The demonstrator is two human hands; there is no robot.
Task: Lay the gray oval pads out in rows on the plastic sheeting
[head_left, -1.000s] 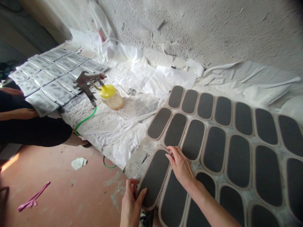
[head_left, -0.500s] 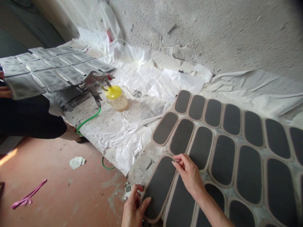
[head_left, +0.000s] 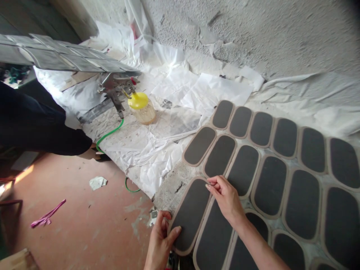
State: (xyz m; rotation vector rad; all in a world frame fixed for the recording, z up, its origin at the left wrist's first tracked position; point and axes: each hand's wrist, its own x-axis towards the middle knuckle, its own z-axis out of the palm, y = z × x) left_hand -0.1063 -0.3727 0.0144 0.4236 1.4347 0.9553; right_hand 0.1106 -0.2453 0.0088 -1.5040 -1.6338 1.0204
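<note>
At the near left end of the rows lies a long dark pad with rounded ends and a beige rim. My left hand pinches its near left edge, thumb on the dark face and fingers at the side. On its far right corner, the thumb and fingertips of my right hand are closed on the rim. Other pads of the same kind, such as one just beyond my right hand, lie in rows to the right. My right forearm covers parts of the nearer ones.
A spray gun with a yellow-lidded cup and a green hose stands on the plastic-covered bench. At the left, a person's dark-clothed leg shows below a tilted sheet of grey pieces. A rough wall runs behind.
The sheet of grey pieces at the left has tipped up, so its face shows less. My view has shifted slightly; both hands keep their grip on the same pad.
</note>
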